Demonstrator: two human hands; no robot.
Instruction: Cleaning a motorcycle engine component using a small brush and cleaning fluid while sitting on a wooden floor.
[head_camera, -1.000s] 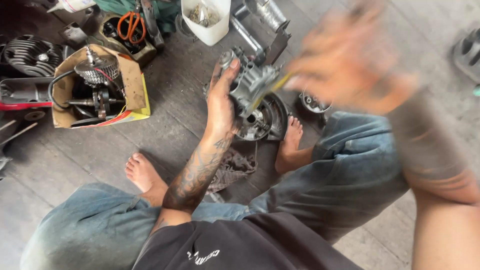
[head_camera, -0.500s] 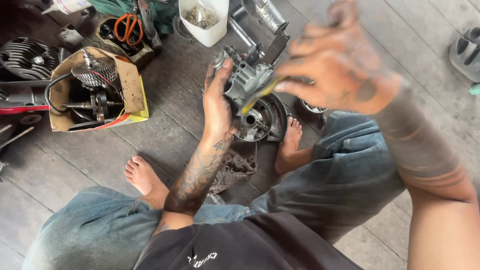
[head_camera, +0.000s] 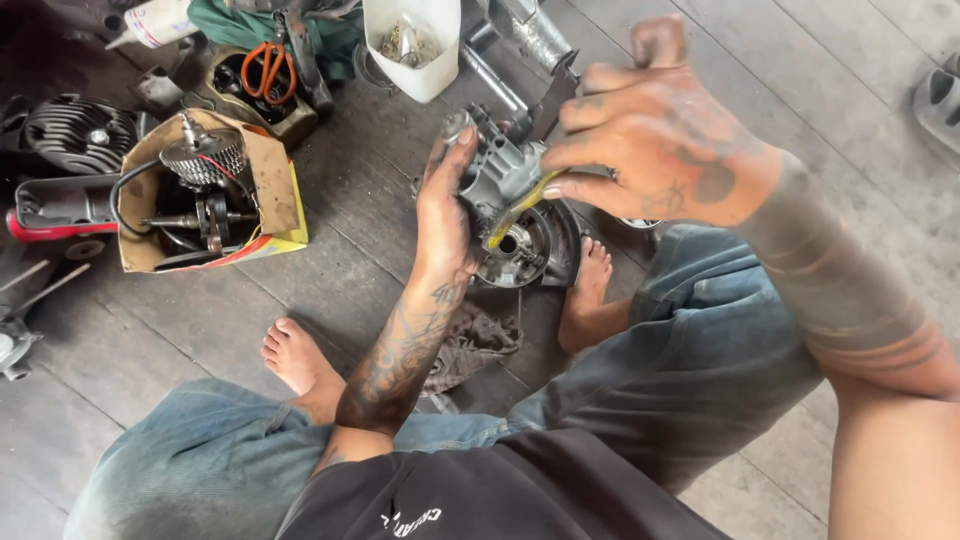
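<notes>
The left hand (head_camera: 445, 215) has a firm grip on the left side of a grey metal engine casing (head_camera: 497, 178), held above the wooden floor (head_camera: 330, 280). The right hand (head_camera: 665, 140) pinches a yellow-handled tool (head_camera: 515, 208) against it. The casing's long axis tilts far-left to near-right. A cardboard box (head_camera: 265, 190) sits left, and a white tub (head_camera: 412, 45) stands far.

Two hands (head_camera: 445, 215), two bare feet (head_camera: 293, 355), one cardboard box (head_camera: 275, 185), one white tub (head_camera: 412, 50), one orange-handled scissors (head_camera: 265, 65).
</notes>
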